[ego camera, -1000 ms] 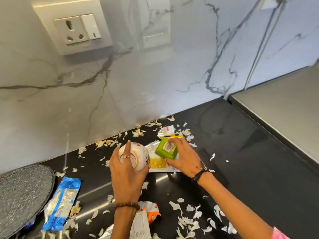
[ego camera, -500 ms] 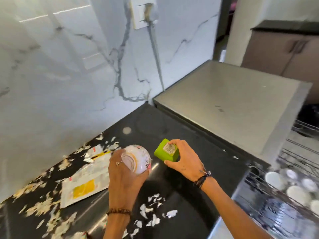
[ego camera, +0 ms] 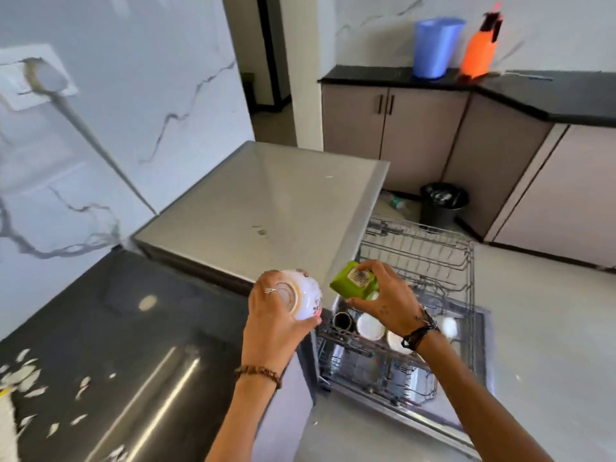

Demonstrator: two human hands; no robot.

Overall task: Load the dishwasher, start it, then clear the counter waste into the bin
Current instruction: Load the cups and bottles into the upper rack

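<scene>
Dishwasher rack point(ego camera: 443, 258): 1 white bowl point(ego camera: 305, 298) in left hand point(ego camera: 273, 315), 1 green cup point(ego camera: 353, 281) in right hand point(ego camera: 390, 301).

A black counter point(ego camera: 116, 328) fills the seven to nine o'clock area with white scraps point(ego camera: 26, 378) scattered at its eight o'clock edge, while a far black counter point(ego camera: 533, 95) at one o'clock bears a blue bucket point(ego camera: 435, 48) just beside an orange spray bottle point(ego camera: 476, 51).

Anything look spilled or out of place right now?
Yes: pale torn scraps lie scattered over the black counter at lower left, waste not yet cleared. The dishwasher rack stands pulled out. Nothing looks broken.
</scene>
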